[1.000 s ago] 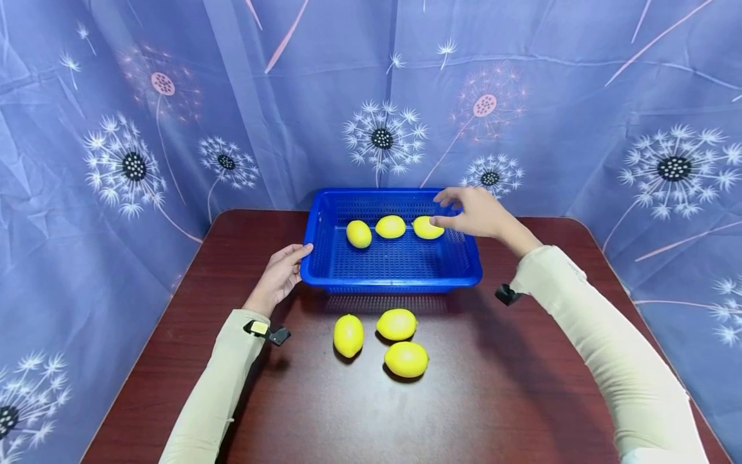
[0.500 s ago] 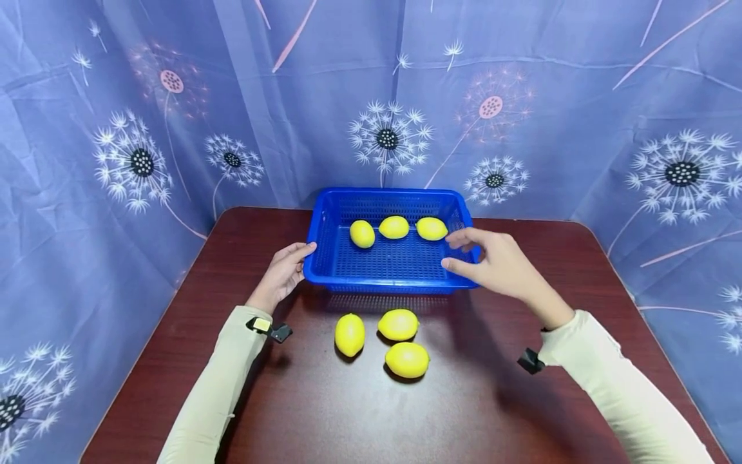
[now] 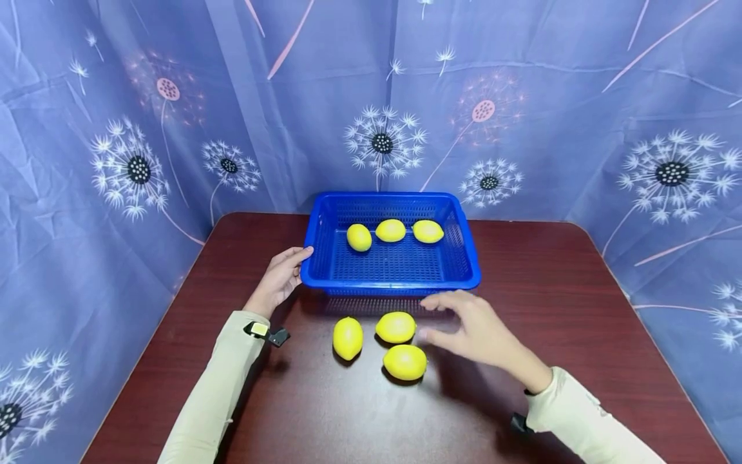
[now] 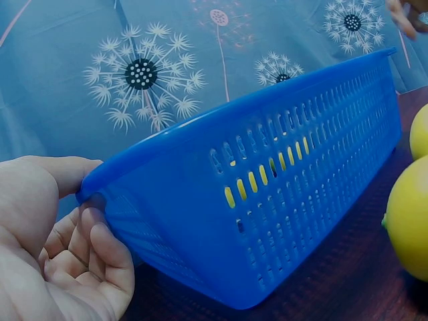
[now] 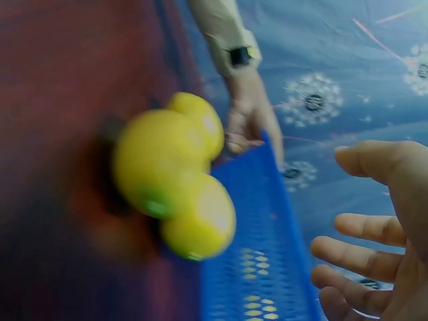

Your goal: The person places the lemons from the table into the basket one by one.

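In the head view a blue basket (image 3: 391,267) sits at the centre of the frame, on the far half of a dark red table (image 3: 580,309). Three lemons lie in a row along its back wall: one at the left (image 3: 359,237), one in the middle (image 3: 391,230) and one at the right (image 3: 428,231).

Three more lemons lie on the table just below the basket. The left lemon (image 3: 348,338) stands apart from the other two. The upper lemon (image 3: 396,327) and the lower lemon (image 3: 405,362) lie close together; whether they touch cannot be told.

The right hand (image 3: 475,328) is just right of this pair, low over the table, its fingers spread and relaxed and holding nothing. Its fingertips are near the upper lemon but do not touch it. In the right wrist view the same fingers (image 5: 364,257) show at the right edge, open, with the three blurred lemons at centre left.

The left hand (image 3: 279,277) rests against the basket's left near corner, at centre left of the head view. The left wrist view shows the thumb (image 4: 57,172) against the rim (image 4: 221,114) and the fingers loosely curved beside the wall, not closed round it.

A blue cloth with dandelion prints (image 3: 382,138) fills the upper frame.
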A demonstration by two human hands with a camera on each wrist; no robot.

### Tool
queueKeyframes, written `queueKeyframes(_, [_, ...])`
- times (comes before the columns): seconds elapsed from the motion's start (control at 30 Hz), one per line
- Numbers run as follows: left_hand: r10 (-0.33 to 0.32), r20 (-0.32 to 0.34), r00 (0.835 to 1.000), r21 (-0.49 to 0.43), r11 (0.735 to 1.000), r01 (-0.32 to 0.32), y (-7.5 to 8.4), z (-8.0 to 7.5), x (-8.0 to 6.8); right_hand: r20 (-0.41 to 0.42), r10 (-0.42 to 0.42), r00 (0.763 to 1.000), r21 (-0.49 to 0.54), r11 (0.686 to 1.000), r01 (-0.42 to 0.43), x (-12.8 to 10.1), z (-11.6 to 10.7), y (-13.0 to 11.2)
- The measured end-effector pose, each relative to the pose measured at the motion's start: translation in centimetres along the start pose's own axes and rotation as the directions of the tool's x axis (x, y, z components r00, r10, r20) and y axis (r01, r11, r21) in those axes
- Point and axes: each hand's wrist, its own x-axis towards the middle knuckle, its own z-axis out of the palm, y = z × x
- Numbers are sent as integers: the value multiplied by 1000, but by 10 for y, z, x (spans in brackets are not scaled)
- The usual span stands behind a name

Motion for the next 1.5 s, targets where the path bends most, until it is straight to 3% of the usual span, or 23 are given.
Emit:
queueKeyframes(0.27, [-9,2,1000,-6,1000,9,-3,-3,-2,20,-49,999,-63,997,50,-24,38,-2])
queueKeyframes(0.53, [-6,18,1000,2,1000,6,-8,0,1,20,-77,997,-113,991,78,-41,58,-3])
queueKeyframes(0.87, [1,12,1000,-29,1000,-1,-9,0,0,48,-47,998,-192,980,55,-44,71,-6])
queueKeyframes(1.17, [16,15,1000,-23,1000,-15,-5,0,1,-10,-42,999,-239,970,38,-43,78,-4])
queueKeyframes(1.5, [18,14,1000,-23,1000,-18,-1,-1,1,-38,-58,998,-143,988,52,-45,79,-3])
